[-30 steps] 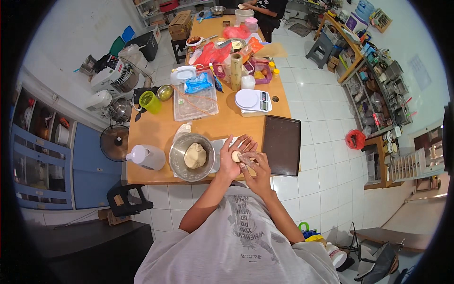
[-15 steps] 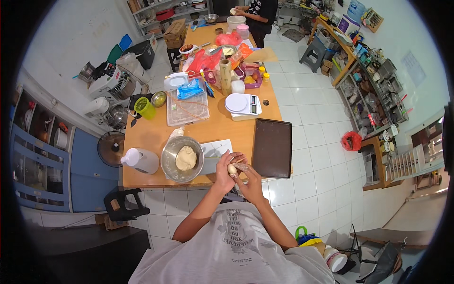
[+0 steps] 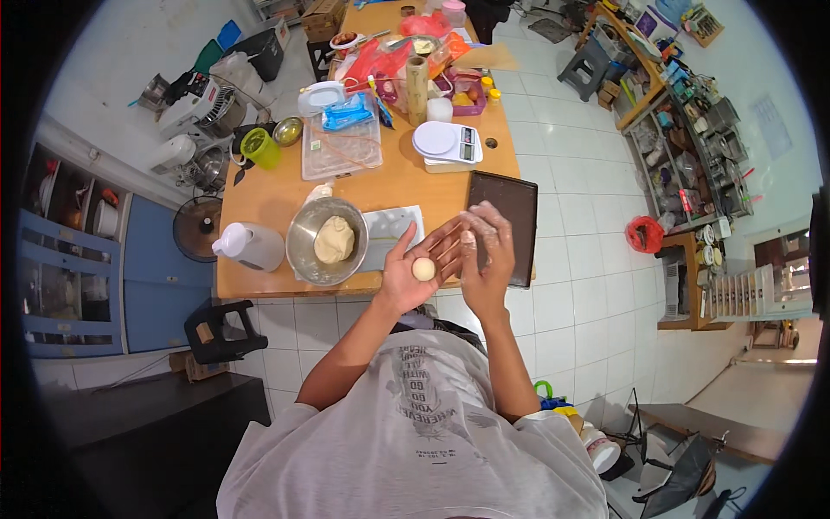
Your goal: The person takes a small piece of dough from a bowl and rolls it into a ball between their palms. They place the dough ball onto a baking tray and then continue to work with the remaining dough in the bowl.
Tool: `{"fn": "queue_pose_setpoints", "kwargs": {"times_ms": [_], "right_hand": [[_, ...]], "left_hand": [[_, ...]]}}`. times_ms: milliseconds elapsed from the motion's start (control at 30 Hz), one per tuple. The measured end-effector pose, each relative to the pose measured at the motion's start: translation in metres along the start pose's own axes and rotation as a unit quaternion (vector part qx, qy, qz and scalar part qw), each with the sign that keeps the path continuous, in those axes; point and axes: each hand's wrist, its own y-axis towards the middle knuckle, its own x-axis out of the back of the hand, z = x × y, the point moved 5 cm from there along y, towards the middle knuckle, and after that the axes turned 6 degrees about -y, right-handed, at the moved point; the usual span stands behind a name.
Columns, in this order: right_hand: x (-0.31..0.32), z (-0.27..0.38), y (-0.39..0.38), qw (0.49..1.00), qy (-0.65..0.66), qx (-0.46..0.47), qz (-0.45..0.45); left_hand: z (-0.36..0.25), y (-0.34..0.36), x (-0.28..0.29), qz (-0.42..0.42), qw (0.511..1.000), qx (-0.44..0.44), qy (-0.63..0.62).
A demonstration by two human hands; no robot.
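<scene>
A small dough ball [image 3: 424, 269] sits on the open palm of the left hand [image 3: 413, 270], fingers spread, no grip closed on it. The right hand [image 3: 486, 256] stands just beside it, also open and holding nothing. Both hover at the near edge of the wooden surface [image 3: 259, 195] (past the steel bowl [image 3: 327, 241] of dough). Tilting the palm could roll the ball off onto the floor.

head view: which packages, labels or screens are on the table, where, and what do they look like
Blue packet: on the clear lidded tray, far left, crinkled.
Kitchen scale: behind the dark baking tray, white, small grey display.
White jug: left of the metal bowl, no label showing.
</scene>
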Motion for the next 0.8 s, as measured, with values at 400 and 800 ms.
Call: {"fn": "queue_pose_setpoints", "kwargs": {"times_ms": [400,800], "right_hand": [[-0.086,0.012,-0.03,0.995,-0.053,-0.035,0.081],[-0.167,0.032,-0.006,0.972,0.142,0.019,0.186]], "left_hand": [[-0.017,-0.015,-0.005,0.021,0.971,-0.201,0.126],[-0.087,-0.038,0.028,-0.068,0.857,-0.304,0.411]]}}
